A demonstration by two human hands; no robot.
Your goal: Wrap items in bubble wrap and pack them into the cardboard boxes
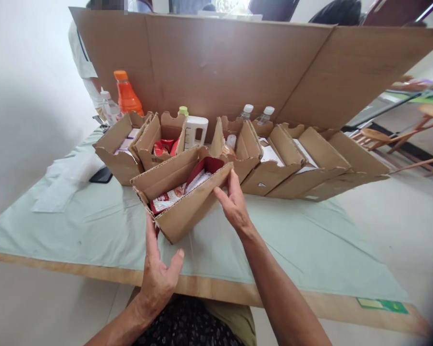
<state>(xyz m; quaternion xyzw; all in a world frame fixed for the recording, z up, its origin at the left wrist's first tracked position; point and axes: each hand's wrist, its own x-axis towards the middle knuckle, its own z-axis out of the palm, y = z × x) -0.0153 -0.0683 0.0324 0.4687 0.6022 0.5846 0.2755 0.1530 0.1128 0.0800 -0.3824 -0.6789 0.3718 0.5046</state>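
Observation:
A narrow open-topped cardboard box (pixel 191 216) sits at an angle in front of me, holding dark red and white packets (pixel 169 198). My right hand (pixel 234 203) grips its right end, thumb on the near side and fingers around the corner. At the left end, my left hand (pixel 159 273) has its fingers stretched up against the lower corner, with the thumb spread apart. Part of the left fingers is hidden by the box. Whether the box's base rests fully on the cloth I cannot tell.
Behind stands a row of similar cardboard boxes (pixel 285 185) with goods inside. A tall cardboard panel (pixel 234 67) rises beyond, with an orange bottle (pixel 128 96) and a white jug (pixel 196 132) before it. A black phone (pixel 101 175) and clear plastic (pixel 67 178) lie left on the green cloth (pixel 94 230).

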